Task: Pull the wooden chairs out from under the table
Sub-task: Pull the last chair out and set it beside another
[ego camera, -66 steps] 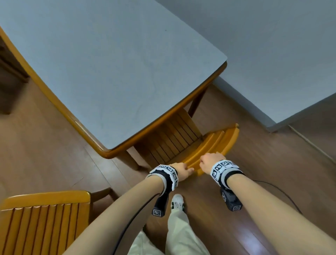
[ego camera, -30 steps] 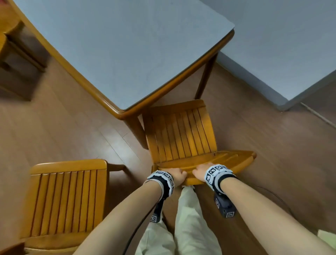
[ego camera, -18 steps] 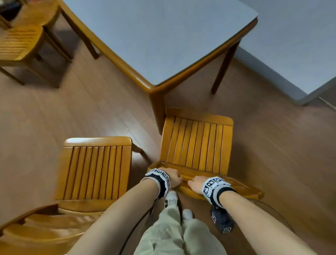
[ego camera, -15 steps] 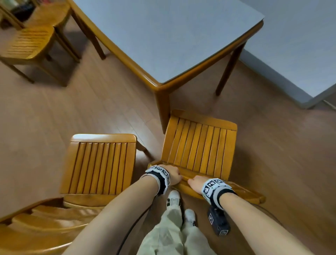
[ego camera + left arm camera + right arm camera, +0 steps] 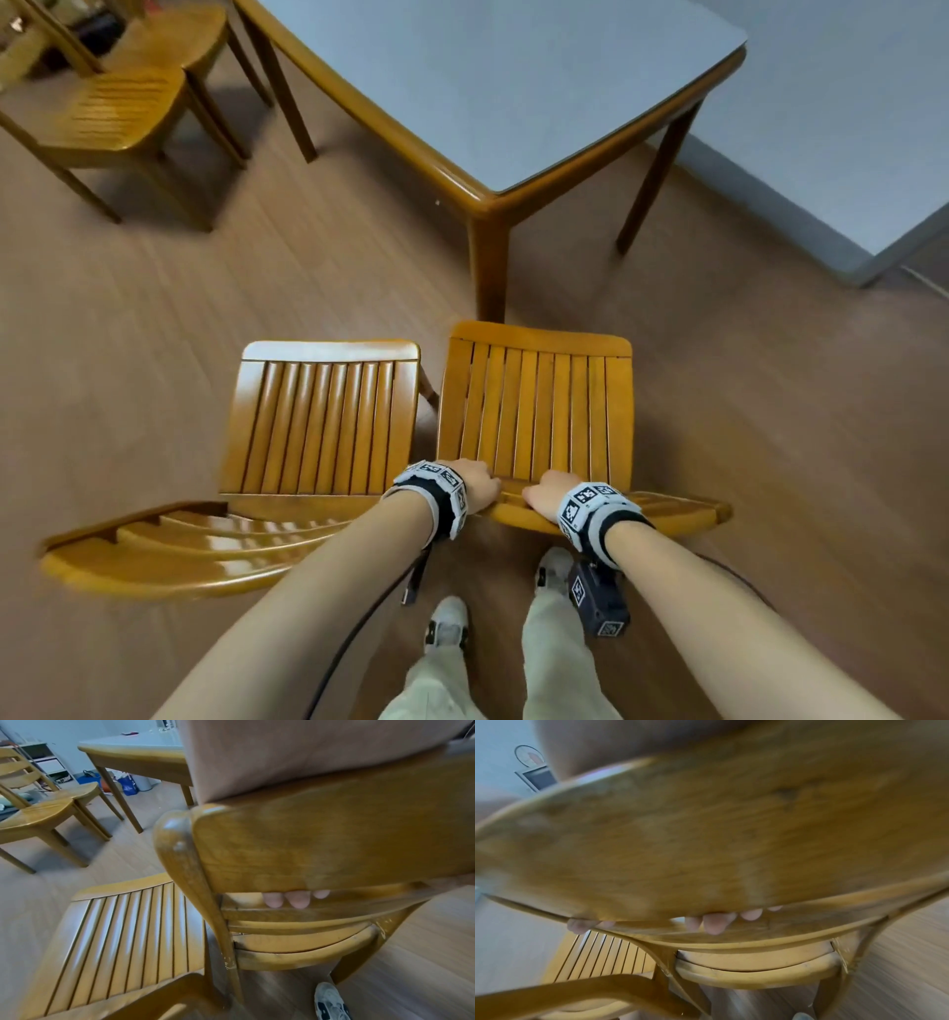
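Here the worktop [image 5: 513,77] stands beyond two wooden chairs; the right chair [image 5: 536,406] sits clear of its corner leg, just beside the left chair [image 5: 318,416]. Left hand [image 5: 475,485] and right hand [image 5: 547,491] both grip the right chair's top rail, fingertips [image 5: 298,899] curled beneath.

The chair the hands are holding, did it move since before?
Yes. The chair has come out from under the table, toward the person; its seat now lies clear of the table's corner. Both hands grip its backrest.

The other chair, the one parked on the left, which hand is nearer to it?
Left. The left hand grips the held chair's backrest beside the parked chair; the right hand grips farther right.
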Demonstrator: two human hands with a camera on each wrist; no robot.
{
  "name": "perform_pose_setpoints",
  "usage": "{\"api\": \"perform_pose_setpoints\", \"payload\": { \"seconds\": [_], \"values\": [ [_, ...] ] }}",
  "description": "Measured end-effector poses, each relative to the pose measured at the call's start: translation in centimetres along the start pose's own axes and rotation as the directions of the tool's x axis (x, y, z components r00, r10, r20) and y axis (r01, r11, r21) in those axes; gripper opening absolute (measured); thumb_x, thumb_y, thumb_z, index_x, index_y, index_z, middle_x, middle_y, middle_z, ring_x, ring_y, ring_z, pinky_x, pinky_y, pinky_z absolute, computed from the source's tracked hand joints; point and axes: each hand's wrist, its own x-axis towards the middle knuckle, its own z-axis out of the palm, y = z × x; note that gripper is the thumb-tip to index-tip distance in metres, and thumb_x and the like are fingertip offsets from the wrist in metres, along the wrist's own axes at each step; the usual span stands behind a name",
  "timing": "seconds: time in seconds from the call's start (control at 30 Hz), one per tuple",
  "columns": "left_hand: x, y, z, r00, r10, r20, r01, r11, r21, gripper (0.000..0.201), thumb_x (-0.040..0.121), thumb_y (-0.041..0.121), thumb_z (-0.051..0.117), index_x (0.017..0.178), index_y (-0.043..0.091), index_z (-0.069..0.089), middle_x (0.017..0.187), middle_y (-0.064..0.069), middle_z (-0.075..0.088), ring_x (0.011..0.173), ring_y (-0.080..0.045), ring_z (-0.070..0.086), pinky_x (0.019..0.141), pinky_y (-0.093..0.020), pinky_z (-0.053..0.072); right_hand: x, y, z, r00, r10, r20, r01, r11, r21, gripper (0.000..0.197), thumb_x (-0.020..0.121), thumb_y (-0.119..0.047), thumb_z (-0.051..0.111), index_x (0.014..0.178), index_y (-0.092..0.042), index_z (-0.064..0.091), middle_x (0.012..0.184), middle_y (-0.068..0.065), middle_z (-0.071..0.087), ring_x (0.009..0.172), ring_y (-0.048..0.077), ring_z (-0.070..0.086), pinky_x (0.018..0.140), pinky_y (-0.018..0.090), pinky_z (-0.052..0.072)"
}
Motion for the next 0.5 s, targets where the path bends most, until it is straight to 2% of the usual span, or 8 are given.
{"api": "perform_pose_setpoints", "payload": {
  "seconds": [0.07, 0.17, 0.27, 0.5],
  "values": [
    [-0.7, -1.6, 1.6, 1.0, -0.007, -0.012, 0.007, 1.0, 0.005, 0.047, 0.099, 0.045, 0.033, 0.122, 0.015, 0.062, 0.109, -0.007, 0.063, 0.096, -0.025, 0.06, 0.085, -0.038, 0.048, -0.6, -1.1, 1.7, 1.0, -0.009, -0.002, 0.009, 1.0, -0.017, 0.04, 0.093, -0.039, 0.047, 0.116, -0.009, 0.061, 0.096, 0.008, 0.057, 0.085, 0.024, 0.055, 0.071, 0.03, 0.043],
    [-2.0, -3.2, 4.1, 1.0, 0.0, -0.007, 0.0, 1.0, -0.016, 0.046, 0.1, 0.043, 0.033, 0.125, 0.016, 0.061, 0.114, -0.009, 0.064, 0.096, -0.025, 0.058, 0.083, -0.036, 0.046, -1.7, -2.0, 4.3, 1.0, -0.012, 0.003, 0.012, 0.998, -0.063, 0.039, 0.093, -0.039, 0.047, 0.115, -0.01, 0.06, 0.097, 0.008, 0.058, 0.084, 0.023, 0.055, 0.07, 0.03, 0.043],
    [-2.9, -4.2, 6.4, 1.0, 0.018, -0.021, -0.018, 1.0, -0.007, 0.049, 0.1, 0.046, 0.03, 0.123, 0.016, 0.061, 0.112, -0.009, 0.064, 0.096, -0.025, 0.06, 0.08, -0.036, 0.046, -2.5, -2.1, 6.2, 1.0, -0.019, 0.01, 0.02, 0.996, -0.086, 0.039, 0.094, -0.04, 0.046, 0.114, -0.01, 0.061, 0.096, 0.007, 0.059, 0.084, 0.023, 0.057, 0.07, 0.029, 0.044],
    [-3.6, -3.8, 11.3, 0.999, 0.034, -0.033, -0.034, 0.999, -0.019, 0.054, 0.099, 0.049, 0.024, 0.12, 0.016, 0.06, 0.118, -0.012, 0.064, 0.104, -0.03, 0.06, 0.091, -0.043, 0.048, -3.4, 0.2, 9.9, 0.999, -0.042, 0.011, 0.043, 0.992, -0.115, 0.034, 0.096, -0.04, 0.04, 0.1, -0.013, 0.059, 0.094, 0.007, 0.059, 0.081, 0.024, 0.057, 0.065, 0.029, 0.042]
  ]
}}
